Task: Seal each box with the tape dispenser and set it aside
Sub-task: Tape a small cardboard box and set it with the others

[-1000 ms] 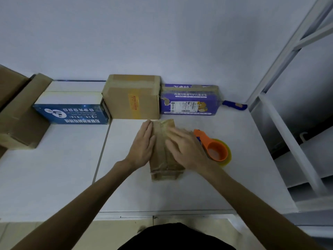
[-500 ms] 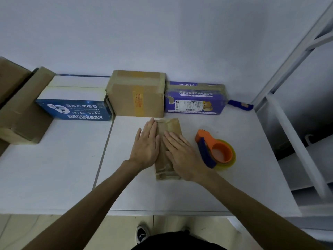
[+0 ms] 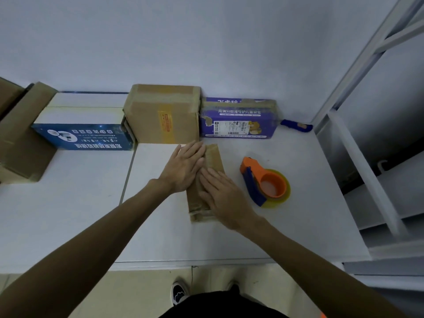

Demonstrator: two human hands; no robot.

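Observation:
A small flat brown box (image 3: 214, 157) lies lengthwise on the white table (image 3: 229, 239) in front of me. My left hand (image 3: 184, 167) lies flat on its left side with straight fingers. My right hand (image 3: 223, 195) presses flat on its nearer right part. Most of the box top is hidden under both hands. The orange and blue tape dispenser (image 3: 263, 182) with a yellowish roll lies on the table just right of the box, untouched.
Along the wall stand a taped brown box (image 3: 163, 114), a purple printed box (image 3: 238, 119) and a blue and white box (image 3: 80, 125). More brown cartons (image 3: 20, 138) sit at far left. A blue knife (image 3: 296, 126) lies near the white rack (image 3: 367, 157) on the right.
Both hands slid over the box top, the left one further toward the far end and the right one toward the near end. The camera view shifted slightly.

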